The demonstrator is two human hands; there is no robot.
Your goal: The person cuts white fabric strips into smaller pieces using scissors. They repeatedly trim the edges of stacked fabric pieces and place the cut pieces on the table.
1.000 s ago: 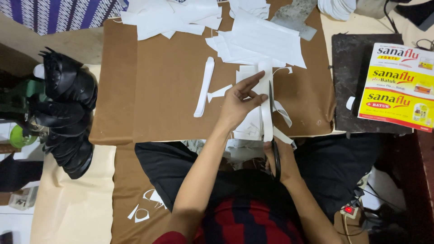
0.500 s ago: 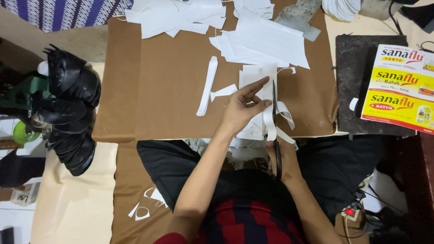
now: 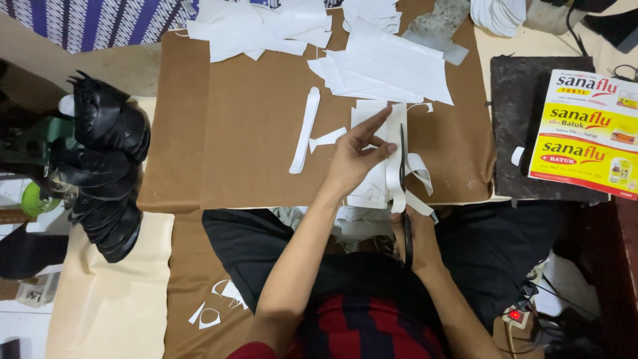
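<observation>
Two hands are at work on one white sheet (image 3: 372, 166) lying on the brown counter (image 3: 252, 119), near its front edge. My left hand (image 3: 355, 156) lies flat on the sheet with fingers spread and stretched forward, pinning it down; that grip is open and closed around nothing. My right hand (image 3: 415, 233) sits low by the lap, its grip closed round the handles of the dark scissors (image 3: 403, 186), whose blades run up along the right side of the sheet; I cannot tell how far apart the blades stand. A narrow white strip (image 3: 419, 176) curls away to the right of the blades, touching the sheet.

As I judge it, the main risk is the left fingertips: they lie just beside the blade line, so a drift of the hand could bring them under the edge. The sheet is held only by that flat palm, so a pull from the scissors could make it slide or wrinkle and the cut wander. The loose curl could also snag the blades. A long cut strip (image 3: 306, 129) and a pile of white offcuts (image 3: 392, 60) lie farther back, well apart, and should not interfere
</observation>
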